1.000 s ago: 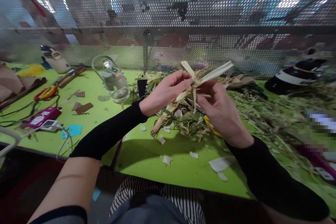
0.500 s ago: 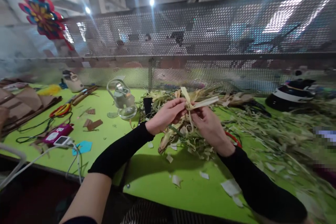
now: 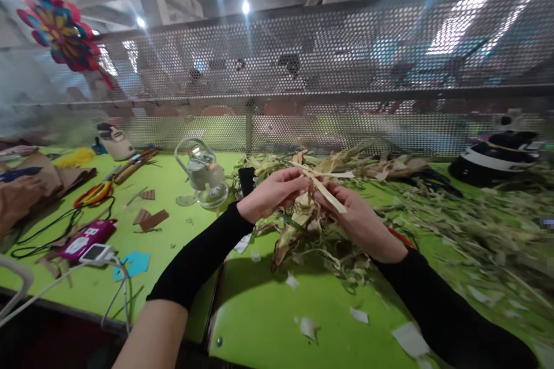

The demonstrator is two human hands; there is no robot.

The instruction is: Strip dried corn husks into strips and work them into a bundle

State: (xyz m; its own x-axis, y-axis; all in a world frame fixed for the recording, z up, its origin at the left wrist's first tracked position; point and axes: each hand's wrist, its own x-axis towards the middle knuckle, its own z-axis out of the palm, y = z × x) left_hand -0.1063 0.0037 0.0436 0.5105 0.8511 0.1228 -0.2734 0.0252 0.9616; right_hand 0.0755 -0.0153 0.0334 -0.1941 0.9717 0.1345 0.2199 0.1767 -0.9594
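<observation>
Both hands meet over a heap of dried corn husks [image 3: 298, 236] on the green table. My left hand [image 3: 277, 191] is closed, its thumb and fingers pinching pale husk strips [image 3: 331, 195] that cross between the hands. From the other side my right hand [image 3: 359, 219] grips the same strips with bent fingers; one strip lies across its thumb side. The fingertips of both hands are partly hidden by the strips and by each other. Beneath them, a longer husk piece with a brown end points toward the table's near edge.
A clear glass jug [image 3: 206, 179] stands left of the heap. Farther left lie orange-handled scissors [image 3: 93, 193], a purple power bank [image 3: 89, 239] with white cables, and brown scraps. Husk shreds [image 3: 467, 230] cover the right side. A perforated metal screen [image 3: 268, 75] closes the back.
The crossed strips have turned: one that stood upright now slants down to the right over my right hand. Both hands stay together. At the far left, another person's hand shows more.
</observation>
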